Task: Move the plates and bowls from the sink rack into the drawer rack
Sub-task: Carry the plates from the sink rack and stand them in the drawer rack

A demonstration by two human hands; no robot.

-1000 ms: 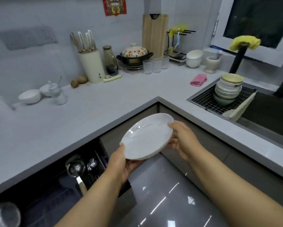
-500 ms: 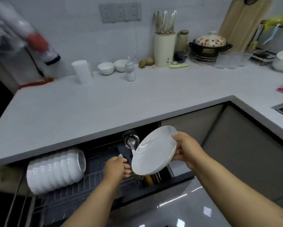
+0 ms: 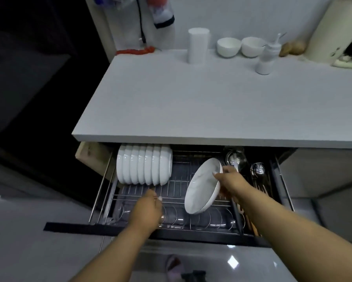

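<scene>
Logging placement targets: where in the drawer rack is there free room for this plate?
Free: drawer rack wires between stacked bowls and plate, plus front slots below it. Crowded: utensil compartment right, bowls back-left.

A pale grey countertop (image 3: 211, 102) meets a white tiled wall (image 3: 242, 15); glossy grey floor (image 3: 28, 241) below reflects light, darkness at left

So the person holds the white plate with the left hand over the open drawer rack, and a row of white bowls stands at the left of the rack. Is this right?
Not quite: the head view shows the right hand gripping the white plate, not the left. The left hand reaches toward the wires of the drawer rack and holds nothing. The rest is right: the row of white bowls stands at the rack's left.
</scene>
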